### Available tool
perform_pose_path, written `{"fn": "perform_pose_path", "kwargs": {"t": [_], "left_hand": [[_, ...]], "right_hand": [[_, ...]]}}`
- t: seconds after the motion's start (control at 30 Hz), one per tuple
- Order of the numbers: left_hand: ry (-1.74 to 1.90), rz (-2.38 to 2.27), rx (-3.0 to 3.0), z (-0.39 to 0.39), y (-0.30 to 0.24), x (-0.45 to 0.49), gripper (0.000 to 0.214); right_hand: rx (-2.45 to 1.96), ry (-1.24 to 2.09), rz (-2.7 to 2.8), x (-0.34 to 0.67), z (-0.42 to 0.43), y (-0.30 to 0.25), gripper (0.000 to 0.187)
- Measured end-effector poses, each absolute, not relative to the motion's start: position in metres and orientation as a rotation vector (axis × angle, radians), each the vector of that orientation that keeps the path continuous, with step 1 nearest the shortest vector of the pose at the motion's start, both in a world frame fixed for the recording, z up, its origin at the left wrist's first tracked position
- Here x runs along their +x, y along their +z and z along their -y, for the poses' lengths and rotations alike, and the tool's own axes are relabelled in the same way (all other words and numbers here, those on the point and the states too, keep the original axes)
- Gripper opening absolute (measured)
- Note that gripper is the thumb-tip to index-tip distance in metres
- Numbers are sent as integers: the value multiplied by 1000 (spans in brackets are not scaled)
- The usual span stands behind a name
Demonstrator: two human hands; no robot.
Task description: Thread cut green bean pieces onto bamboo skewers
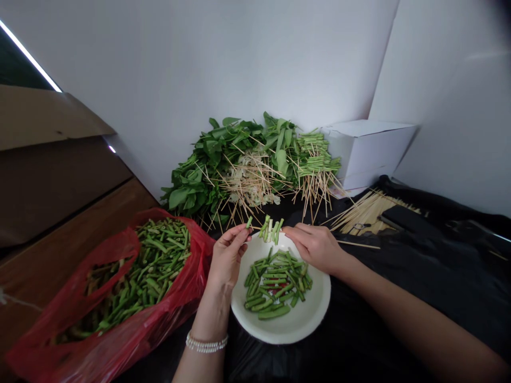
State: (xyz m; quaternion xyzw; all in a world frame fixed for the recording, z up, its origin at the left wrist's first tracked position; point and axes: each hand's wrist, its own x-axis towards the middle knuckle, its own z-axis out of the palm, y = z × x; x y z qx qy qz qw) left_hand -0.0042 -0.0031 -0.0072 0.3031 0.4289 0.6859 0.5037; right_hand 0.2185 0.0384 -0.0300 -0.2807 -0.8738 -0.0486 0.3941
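here, left hand (232, 249) (pinching stem (249, 222)), right hand (317, 246) opposite, bowl's near rim (281, 337) open

Red plastic bag (199, 250): lower end cropped at the frame's bottom edge.
White bowl (279, 332): a red mark (274, 292) on its floor lies mostly covered by cut green stalks (273, 313).
Skewer (359, 244): its middle disappears inside the right hand (319, 247).
Pale skewered food (250, 173): kind too indistinct to name.
Dark flat object (402, 218): identity unclear, hiding part of the loose skewers (365, 210).
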Motion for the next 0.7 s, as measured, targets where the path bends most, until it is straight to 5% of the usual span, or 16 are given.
{"fn": "perform_pose_path", "kwargs": {"t": [0.7], "left_hand": [[1442,-1045,662,8,2,-6,23]], "right_hand": [[-599,-41,2247,219,-41,-30,30]]}}
